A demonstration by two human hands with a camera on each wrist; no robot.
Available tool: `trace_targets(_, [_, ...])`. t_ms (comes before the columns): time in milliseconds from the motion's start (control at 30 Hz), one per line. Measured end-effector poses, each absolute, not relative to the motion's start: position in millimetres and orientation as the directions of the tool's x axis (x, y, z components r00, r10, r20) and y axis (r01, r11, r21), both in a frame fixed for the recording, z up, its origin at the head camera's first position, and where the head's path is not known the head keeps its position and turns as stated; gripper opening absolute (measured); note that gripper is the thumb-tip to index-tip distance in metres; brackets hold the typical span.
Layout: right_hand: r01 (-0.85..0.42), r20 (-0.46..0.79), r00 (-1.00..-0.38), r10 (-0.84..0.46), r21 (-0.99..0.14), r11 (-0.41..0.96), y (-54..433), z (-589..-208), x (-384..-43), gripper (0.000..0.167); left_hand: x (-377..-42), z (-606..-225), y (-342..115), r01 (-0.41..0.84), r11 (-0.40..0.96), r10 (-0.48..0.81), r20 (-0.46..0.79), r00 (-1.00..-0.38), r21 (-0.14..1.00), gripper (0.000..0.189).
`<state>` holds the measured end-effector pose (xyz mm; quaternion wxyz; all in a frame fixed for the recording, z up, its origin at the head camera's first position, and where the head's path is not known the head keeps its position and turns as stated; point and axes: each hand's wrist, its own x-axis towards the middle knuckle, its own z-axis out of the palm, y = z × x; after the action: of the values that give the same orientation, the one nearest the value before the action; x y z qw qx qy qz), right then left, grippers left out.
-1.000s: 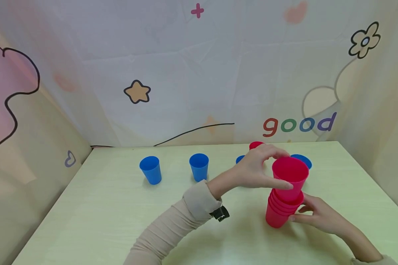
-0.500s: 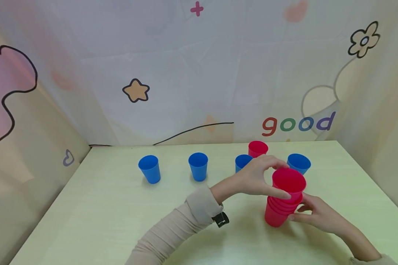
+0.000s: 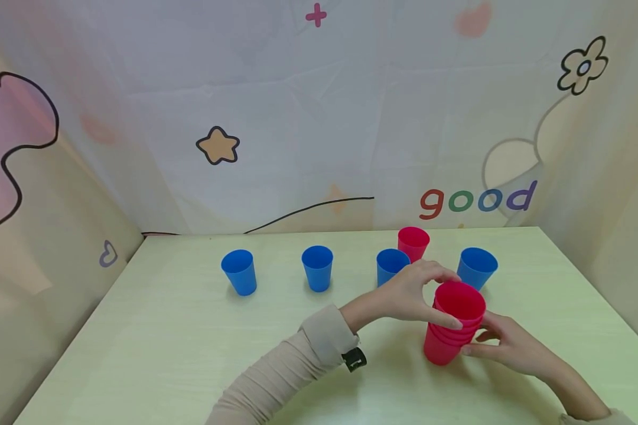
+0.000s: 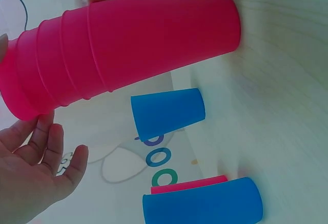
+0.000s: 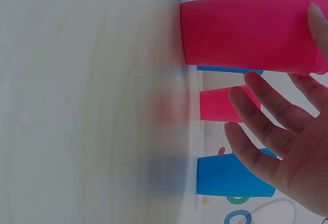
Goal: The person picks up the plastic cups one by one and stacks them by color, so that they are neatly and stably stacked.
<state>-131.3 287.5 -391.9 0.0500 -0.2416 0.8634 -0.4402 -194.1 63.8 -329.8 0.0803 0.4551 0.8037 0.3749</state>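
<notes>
Several red plastic cups stand nested in one upright stack (image 3: 441,348) on the right of the table. My left hand (image 3: 404,292) grips the top red cup (image 3: 459,301) near its rim, thumb in front and fingers behind. From the right, my right hand (image 3: 516,348) holds the stack lower down, between thumb and fingers. In the left wrist view the stepped rims of the stack (image 4: 148,39) lie close together, with my left hand (image 4: 41,162) at the top end. The right wrist view has my right hand (image 5: 297,137) beside the stack's wall, some fingers spread off it.
Blue cups stand in a row behind: one at left (image 3: 240,273), one at centre (image 3: 317,268), one partly behind my left hand (image 3: 390,265) and one at right (image 3: 477,267). A single red cup (image 3: 413,242) stands farther back. A printed cloth (image 3: 298,118) hangs behind the table (image 3: 165,354).
My left hand has lowered the top red cup down into the stack, so its rim now sits just above the others. My right hand has stayed in place on the stack.
</notes>
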Motion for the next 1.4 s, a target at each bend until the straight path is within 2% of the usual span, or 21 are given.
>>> trace_targets(467, [-0.388,0.146,-0.872,-0.468,-0.788,0.478,288,-393,-132,0.048,-199,-326,61,0.677,0.274,0.811,0.213,-0.544,0.683,0.064])
trace_targets(667, [-0.396,0.156,-0.869,-0.469,-0.788,0.472,288,-395,-132,0.045,-212,-321,52,0.653,0.297,0.757,0.245,-0.606,0.697,0.06])
trace_targets(867, [-0.397,0.153,-0.864,-0.479,-0.793,0.463,288,-395,-133,0.044,-226,-324,43,0.662,0.311,0.709,0.297,-0.639,0.682,0.057])
trace_targets(967, [-0.387,0.143,-0.866,-0.48,-0.798,0.461,287,-396,-135,0.044,-236,-326,41,0.641,0.336,0.654,0.318,-0.686,0.69,0.055])
trace_targets(1167, [-0.375,0.123,-0.868,-0.481,-0.798,0.472,289,-395,-135,0.045,-253,-332,46,0.533,0.439,0.533,0.268,-0.802,0.723,0.059])
trace_targets(1400, [-0.357,0.114,-0.876,-0.469,-0.807,0.471,288,-393,-132,0.045,-270,-339,56,0.452,0.477,0.456,0.228,-0.86,0.753,0.065])
